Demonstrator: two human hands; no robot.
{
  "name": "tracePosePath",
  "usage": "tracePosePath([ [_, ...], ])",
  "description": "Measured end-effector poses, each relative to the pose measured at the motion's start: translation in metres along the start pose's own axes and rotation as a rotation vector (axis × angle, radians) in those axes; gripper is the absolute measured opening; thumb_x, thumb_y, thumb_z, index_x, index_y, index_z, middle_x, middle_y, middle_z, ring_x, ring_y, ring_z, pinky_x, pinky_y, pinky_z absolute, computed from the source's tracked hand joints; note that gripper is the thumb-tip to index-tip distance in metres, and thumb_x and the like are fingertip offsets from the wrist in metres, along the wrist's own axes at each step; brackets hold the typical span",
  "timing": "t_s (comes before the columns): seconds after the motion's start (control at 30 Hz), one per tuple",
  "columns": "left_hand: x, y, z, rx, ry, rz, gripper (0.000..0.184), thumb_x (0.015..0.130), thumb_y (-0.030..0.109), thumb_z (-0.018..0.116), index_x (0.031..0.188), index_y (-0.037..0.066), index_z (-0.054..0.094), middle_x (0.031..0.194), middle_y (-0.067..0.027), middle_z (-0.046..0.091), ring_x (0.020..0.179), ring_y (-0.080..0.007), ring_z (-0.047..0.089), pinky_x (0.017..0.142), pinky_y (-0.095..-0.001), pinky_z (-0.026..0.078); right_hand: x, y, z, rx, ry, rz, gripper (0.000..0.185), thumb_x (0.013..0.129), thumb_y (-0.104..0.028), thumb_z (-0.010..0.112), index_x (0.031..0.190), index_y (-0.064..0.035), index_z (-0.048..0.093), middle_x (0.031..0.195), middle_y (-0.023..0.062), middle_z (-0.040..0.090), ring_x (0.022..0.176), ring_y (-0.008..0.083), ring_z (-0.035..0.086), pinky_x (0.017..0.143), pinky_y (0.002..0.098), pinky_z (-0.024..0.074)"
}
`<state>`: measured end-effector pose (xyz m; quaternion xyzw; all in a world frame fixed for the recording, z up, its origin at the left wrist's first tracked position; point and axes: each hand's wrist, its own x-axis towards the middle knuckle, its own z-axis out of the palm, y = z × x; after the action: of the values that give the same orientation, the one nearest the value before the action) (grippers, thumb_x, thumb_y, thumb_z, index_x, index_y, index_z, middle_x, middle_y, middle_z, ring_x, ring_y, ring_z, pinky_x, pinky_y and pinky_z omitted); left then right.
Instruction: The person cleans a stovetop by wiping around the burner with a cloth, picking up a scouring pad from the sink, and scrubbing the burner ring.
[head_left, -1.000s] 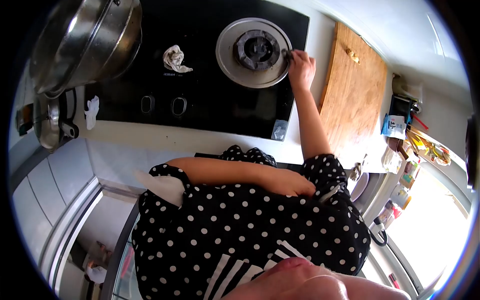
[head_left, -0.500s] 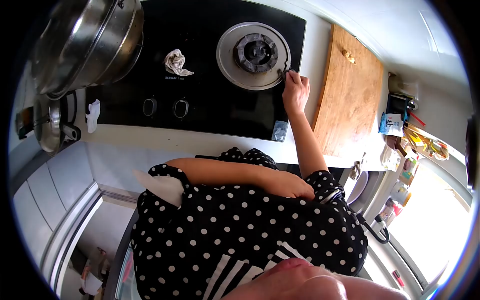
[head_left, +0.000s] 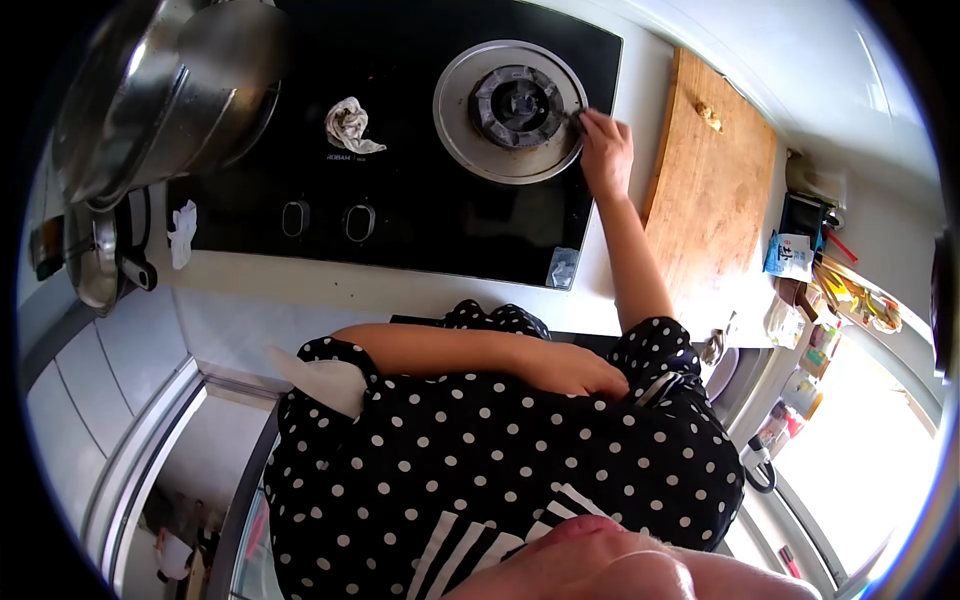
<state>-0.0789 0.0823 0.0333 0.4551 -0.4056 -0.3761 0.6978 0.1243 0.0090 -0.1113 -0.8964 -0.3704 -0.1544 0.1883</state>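
Note:
My right hand (head_left: 607,155) is closed, its fingertips pinching a small dark thing (head_left: 574,121) at the right rim of the round metal burner plate (head_left: 455,110). Its kind is too small and blurred to tell. A dark ring-shaped burner head (head_left: 517,107) sits in the middle of that plate, on the black glass hob (head_left: 450,225). My left hand (head_left: 580,371) lies across my front with its fingers curled, close to the right sleeve of my polka-dot top. What those fingers hold, if anything, is hidden.
A crumpled cloth (head_left: 347,126) lies on the hob above two knobs (head_left: 359,222). Large steel pots (head_left: 140,110) stand at left, near a lidded pan (head_left: 95,255) and a white tissue (head_left: 183,235). Right of the hob lies a wooden board (head_left: 705,190) with a small brownish piece (head_left: 708,117).
My right hand has moved slightly up and right along the plate's rim, with the dark thing still at its fingertips. My left hand has stayed about where it was.

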Motion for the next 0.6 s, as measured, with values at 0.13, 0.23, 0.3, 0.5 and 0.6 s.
tracePosePath([
  [0.13, 0.005, 0.003, -0.004, -0.060, 0.021, -0.041, 0.035, 0.083, 0.024, 0.049, 0.106, -0.002, 0.048, 0.108, -0.0155, 0.052, 0.101, -0.0314, 0.052, 0.087, -0.0377, 0.041, 0.042, 0.013, 0.018, 0.053, -0.009, -0.030, 0.025, 0.072, -0.002, 0.057, 0.092, -0.0106, 0.068, 0.099, 0.0001, 0.063, 0.089, 0.0255, 0.056, 0.082, 0.0339, 0.0456],
  [0.23, 0.000, 0.009, -0.007, -0.008, 0.055, -0.001, 0.036, 0.083, 0.025, 0.050, 0.108, -0.001, 0.049, 0.108, -0.0148, 0.053, 0.101, -0.0299, 0.052, 0.088, -0.0374, 0.041, 0.024, 0.007, 0.009, 0.084, -0.041, 0.040, 0.023, 0.072, -0.003, 0.057, 0.091, -0.0113, 0.069, 0.100, -0.0002, 0.063, 0.089, 0.0251, 0.056, 0.082, 0.0333, 0.0461],
  [0.3, -0.003, 0.007, -0.008, 0.007, 0.061, 0.013, 0.038, 0.083, 0.027, 0.050, 0.109, -0.001, 0.049, 0.108, -0.0152, 0.053, 0.101, -0.0289, 0.053, 0.088, -0.0370, 0.041, 0.004, 0.000, 0.000, 0.101, -0.045, 0.064, 0.022, 0.073, -0.004, 0.057, 0.091, -0.0113, 0.069, 0.101, 0.0001, 0.063, 0.090, 0.0263, 0.056, 0.083, 0.0333, 0.0464],
  [0.5, -0.002, 0.007, -0.007, -0.060, 0.105, -0.021, 0.040, 0.083, 0.030, 0.051, 0.110, 0.000, 0.048, 0.104, -0.0171, 0.054, 0.098, -0.0295, 0.053, 0.086, -0.0369, 0.041, 0.071, 0.021, 0.019, 0.082, -0.171, -0.146, 0.023, 0.074, -0.004, 0.057, 0.093, -0.0119, 0.067, 0.102, 0.0004, 0.063, 0.096, 0.0263, 0.053, 0.085, 0.0334, 0.0453],
  [0.6, -0.004, 0.011, -0.012, -0.055, 0.072, -0.010, 0.044, 0.083, 0.030, 0.051, 0.114, 0.000, 0.046, 0.106, -0.0186, 0.055, 0.099, -0.0309, 0.053, 0.087, -0.0370, 0.041, 0.051, 0.028, 0.009, 0.052, -0.228, -0.189, 0.024, 0.073, -0.005, 0.057, 0.093, -0.0138, 0.067, 0.102, -0.0027, 0.063, 0.096, 0.0248, 0.053, 0.084, 0.0335, 0.0455],
])
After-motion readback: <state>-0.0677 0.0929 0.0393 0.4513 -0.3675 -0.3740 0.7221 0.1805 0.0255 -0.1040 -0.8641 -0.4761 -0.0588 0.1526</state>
